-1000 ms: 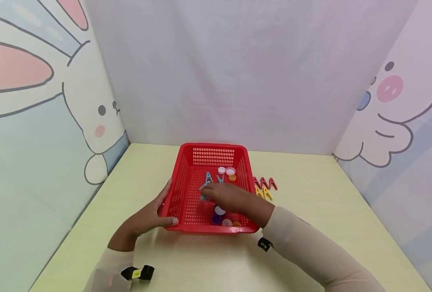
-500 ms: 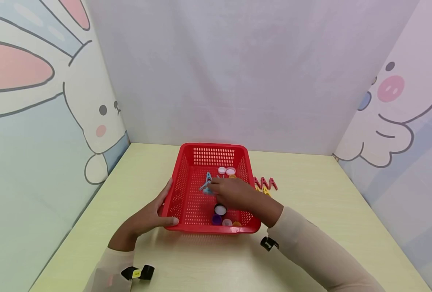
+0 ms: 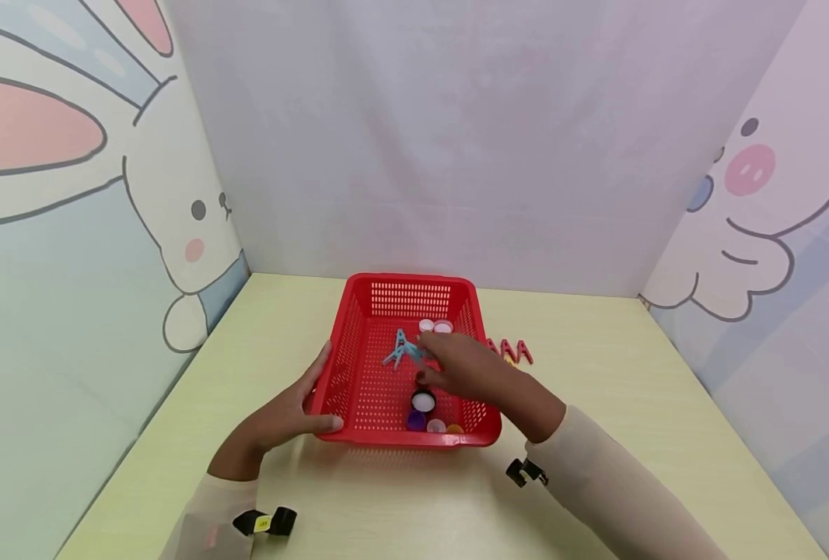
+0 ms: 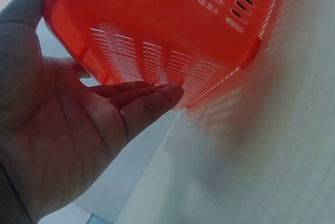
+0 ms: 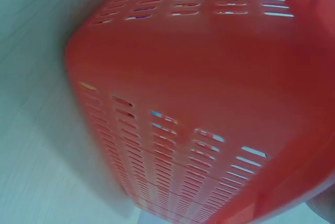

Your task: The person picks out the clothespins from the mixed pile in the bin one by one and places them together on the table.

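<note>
My left hand (image 3: 285, 412) holds the red plastic basket (image 3: 407, 439) at its near left corner, thumb over the rim and fingers along the outer wall, as the left wrist view (image 4: 68, 130) also shows. Inside the basket, my right hand (image 3: 459, 365) pinches a light blue clothespin (image 3: 413, 354), slightly blurred, between thumb and fingers. Just left of it, more blue clothespin (image 3: 395, 356) parts lie on the basket floor. Below the right hand are a black-rimmed white cap (image 3: 424, 401) and a purple cap (image 3: 416, 421). The right wrist view shows mostly the basket's outer wall (image 5: 183, 62).
White caps (image 3: 442, 327) sit at the basket's far right, and a pale cap (image 3: 436, 426) and an orange cap (image 3: 454, 429) at its near edge. Red clothespins (image 3: 524, 351) lie on the table right of the basket; yellow ones there are mostly behind my right arm.
My right hand has moved right and slightly back inside the basket with a blue clothespin, uncovering the black-rimmed cap. The left hand and basket stay put.
</note>
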Available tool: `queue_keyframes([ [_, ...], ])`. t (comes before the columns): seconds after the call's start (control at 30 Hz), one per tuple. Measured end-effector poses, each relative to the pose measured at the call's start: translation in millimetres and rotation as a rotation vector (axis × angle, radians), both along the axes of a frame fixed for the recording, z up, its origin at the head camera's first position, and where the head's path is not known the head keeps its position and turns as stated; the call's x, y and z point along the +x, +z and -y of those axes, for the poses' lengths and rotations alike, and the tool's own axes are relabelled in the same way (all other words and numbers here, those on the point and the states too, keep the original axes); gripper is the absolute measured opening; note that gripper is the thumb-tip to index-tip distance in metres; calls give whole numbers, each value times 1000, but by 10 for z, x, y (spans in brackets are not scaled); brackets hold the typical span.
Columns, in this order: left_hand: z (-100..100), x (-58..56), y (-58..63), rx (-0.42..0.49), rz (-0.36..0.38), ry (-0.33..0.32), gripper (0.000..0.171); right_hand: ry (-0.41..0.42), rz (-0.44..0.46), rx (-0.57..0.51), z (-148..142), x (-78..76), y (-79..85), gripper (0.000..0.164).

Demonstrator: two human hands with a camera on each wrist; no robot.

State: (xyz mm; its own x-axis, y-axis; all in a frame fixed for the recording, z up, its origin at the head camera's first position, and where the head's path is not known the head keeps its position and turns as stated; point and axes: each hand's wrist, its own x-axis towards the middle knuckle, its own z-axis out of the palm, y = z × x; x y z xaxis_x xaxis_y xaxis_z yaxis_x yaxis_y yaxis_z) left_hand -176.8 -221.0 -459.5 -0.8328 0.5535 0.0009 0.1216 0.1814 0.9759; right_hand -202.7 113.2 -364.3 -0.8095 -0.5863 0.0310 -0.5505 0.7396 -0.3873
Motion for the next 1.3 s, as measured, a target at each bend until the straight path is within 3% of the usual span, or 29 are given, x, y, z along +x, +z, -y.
queue_keyframes([
  [0.23,11,-9,6,4,-1,-6,131,51,-143,-43,-124,26,-18,27],
  [0.4,13,-2,-1,-1,12,3,131,51,-262,-63,-212,63,-46,35],
  [0.7,21,-7,2,-10,-16,0,131,-31,-426,-159,-401,163,-30,38],
  [1.1,16,-15,-1,-8,-11,-6,131,-89,-492,-297,-699,227,-150,37],
  [1.3,18,-27,-14,-18,-26,-3,131,-164,-566,-300,-857,217,-244,41],
])
